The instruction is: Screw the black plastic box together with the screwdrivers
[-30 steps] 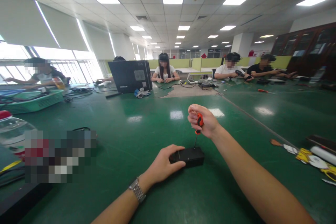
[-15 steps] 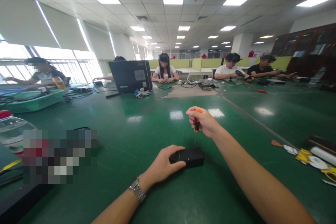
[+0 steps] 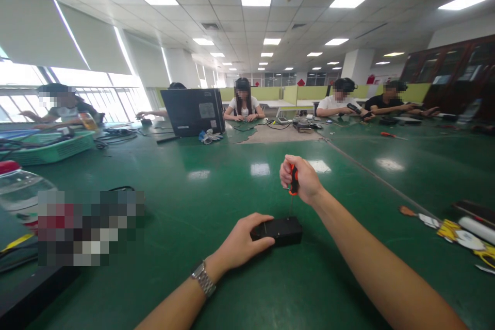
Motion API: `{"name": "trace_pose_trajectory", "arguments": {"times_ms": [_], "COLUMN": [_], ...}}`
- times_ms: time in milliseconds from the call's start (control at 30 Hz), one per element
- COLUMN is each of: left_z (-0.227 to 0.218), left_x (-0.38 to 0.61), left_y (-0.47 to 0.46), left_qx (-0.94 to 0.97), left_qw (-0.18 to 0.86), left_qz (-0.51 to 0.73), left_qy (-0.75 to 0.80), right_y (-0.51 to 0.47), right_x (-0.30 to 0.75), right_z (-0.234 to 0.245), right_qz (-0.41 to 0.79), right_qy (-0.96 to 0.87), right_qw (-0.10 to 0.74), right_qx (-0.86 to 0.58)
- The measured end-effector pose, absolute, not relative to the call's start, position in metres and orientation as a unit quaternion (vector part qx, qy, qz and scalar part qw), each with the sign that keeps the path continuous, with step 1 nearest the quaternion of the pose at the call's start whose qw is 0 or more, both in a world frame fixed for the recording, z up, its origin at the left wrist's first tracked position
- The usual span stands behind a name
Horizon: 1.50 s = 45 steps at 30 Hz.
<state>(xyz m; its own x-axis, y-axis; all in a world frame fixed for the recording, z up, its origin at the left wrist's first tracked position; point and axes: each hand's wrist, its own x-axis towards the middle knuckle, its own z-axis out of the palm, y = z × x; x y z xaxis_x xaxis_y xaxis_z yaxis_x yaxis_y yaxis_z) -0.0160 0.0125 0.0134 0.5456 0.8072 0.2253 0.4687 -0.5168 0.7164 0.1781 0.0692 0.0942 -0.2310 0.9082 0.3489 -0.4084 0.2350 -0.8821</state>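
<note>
A black rectangular box (image 3: 286,231) lies on the green tabletop (image 3: 216,180) in front of me. My left hand (image 3: 244,240) grips its left end, thumb on the near side and fingers over the far side. My right hand (image 3: 299,178) is closed around the orange and black handle of a screwdriver (image 3: 294,183). The screwdriver stands nearly upright, its thin shaft pointing down at the far right part of the box. Whether the tip sits in a screw is too small to tell.
A computer case (image 3: 193,112) and gloves (image 3: 211,136) stand farther back. At left are a green basket (image 3: 58,150) and a red-capped jar (image 3: 21,188). Another screwdriver (image 3: 390,135) lies far right; yellow-handled scissors (image 3: 486,257) lie near right. Several people sit around the table.
My right hand has shifted slightly to the right and its fingers have curled more around the screwdriver handle. My left hand and the box have stayed nearly in place.
</note>
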Motion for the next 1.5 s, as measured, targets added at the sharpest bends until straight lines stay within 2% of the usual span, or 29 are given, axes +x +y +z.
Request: {"name": "trace_pose_trajectory", "arguments": {"times_ms": [333,533,967,1300,1500], "left_z": [0.013,0.012,0.012,0.011,0.012], "left_x": [-0.015,-0.016,-0.016,-0.017,-0.016], "left_y": [0.013,0.013,0.013,0.014,0.014], "left_qx": [0.824,0.825,0.825,0.829,0.827], "left_qw": [0.304,0.303,0.302,0.295,0.297], "left_qz": [0.279,0.282,0.274,0.273,0.274], "left_qy": [0.388,0.385,0.392,0.389,0.390], "right_y": [0.073,0.073,0.072,0.070,0.070], "right_x": [0.175,0.174,0.199,0.207,0.204], "right_z": [0.083,0.083,0.101,0.105,0.105], "right_qz": [0.564,0.568,0.556,0.601,0.608], "right_qy": [-0.531,-0.556,-0.571,-0.580,-0.569], "right_qw": [0.597,0.573,0.514,0.471,0.482], "right_qx": [-0.210,-0.201,-0.317,-0.283,-0.273]}}
